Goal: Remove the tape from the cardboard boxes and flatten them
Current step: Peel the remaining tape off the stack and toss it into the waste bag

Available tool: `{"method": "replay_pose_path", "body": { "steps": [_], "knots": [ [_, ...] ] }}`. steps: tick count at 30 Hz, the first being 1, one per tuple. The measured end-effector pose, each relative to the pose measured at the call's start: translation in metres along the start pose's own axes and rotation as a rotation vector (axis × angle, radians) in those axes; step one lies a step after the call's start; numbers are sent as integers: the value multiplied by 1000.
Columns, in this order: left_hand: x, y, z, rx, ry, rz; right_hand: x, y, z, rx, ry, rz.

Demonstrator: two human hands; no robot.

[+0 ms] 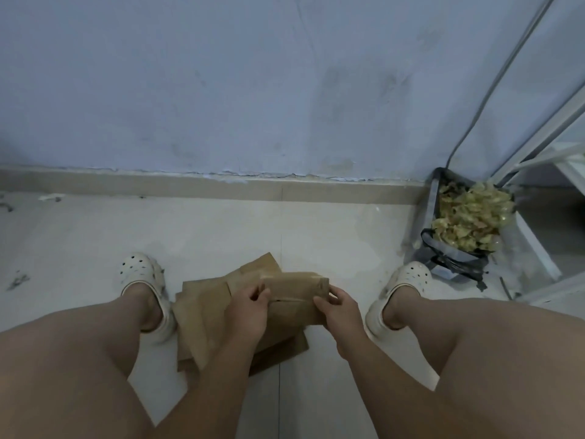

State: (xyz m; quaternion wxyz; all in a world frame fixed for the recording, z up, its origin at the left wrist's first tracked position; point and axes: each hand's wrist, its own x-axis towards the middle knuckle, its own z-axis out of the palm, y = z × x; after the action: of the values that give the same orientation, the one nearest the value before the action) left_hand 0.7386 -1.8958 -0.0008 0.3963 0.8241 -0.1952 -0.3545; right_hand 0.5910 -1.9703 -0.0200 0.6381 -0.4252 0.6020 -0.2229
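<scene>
Gripping a plain brown cardboard box [294,288]: left hand [245,307], right hand [340,307].

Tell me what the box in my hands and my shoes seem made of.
Box: plain brown cardboard, matte, creased at the folds. Shoes: probably moulded foam or rubber, off-white, dull, with round vent holes and scuff marks.
</scene>
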Motion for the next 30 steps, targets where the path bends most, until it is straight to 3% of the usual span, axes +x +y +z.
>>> {"method": "replay_pose_path", "body": {
  "steps": [10, 17, 25, 30],
  "knots": [
    [25, -40, 9, -14, -47, -126, 12, 43, 17, -286, 8, 57],
    [32, -73, 20, -84, -11, -270, 25, 55, 28, -273, 44, 102],
    [43, -78, 28, -5, 101, -244, 41, 53, 34, -336, 45, 106],
    [46, -86, 29, -3, 12, -267, 40, 55, 33, -362, 39, 122]
  ]
}}
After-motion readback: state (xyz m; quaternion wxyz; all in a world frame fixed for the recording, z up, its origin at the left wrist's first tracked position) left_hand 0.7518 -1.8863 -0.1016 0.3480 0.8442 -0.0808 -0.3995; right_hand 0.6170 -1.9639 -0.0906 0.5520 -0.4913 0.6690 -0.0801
